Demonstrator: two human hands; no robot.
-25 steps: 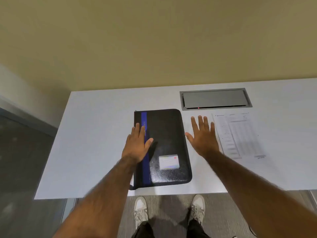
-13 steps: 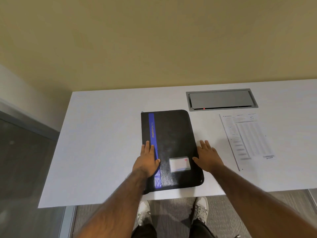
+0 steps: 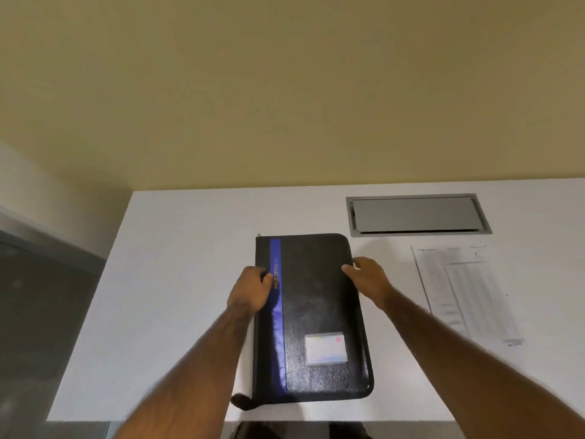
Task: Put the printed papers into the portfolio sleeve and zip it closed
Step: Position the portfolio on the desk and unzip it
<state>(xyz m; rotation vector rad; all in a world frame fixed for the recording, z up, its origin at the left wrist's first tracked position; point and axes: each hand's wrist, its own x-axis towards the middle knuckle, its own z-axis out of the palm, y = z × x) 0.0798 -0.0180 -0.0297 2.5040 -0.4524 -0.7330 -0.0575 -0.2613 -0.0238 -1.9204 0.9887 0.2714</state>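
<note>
A black zipped portfolio [image 3: 319,299] with a blue stripe and a card window lies closed on the white table [image 3: 177,280], near its front edge. My left hand [image 3: 251,291] grips the portfolio's left edge, thumb on top over the stripe. My right hand [image 3: 367,278] holds its right edge, fingers curled around it. The printed papers [image 3: 465,289] lie flat on the table to the right of the portfolio, apart from both hands.
A grey cable hatch [image 3: 418,215] is set into the table behind the papers. The table's left edge drops to a dark floor [image 3: 38,312]. A yellow wall stands behind the table. A small black strap [image 3: 242,400] sticks out at the portfolio's front left corner.
Both hands moved from resting flat on and beside the portfolio to gripping its left and right edges further up. The portfolio sits closer to the table's front edge in view.
</note>
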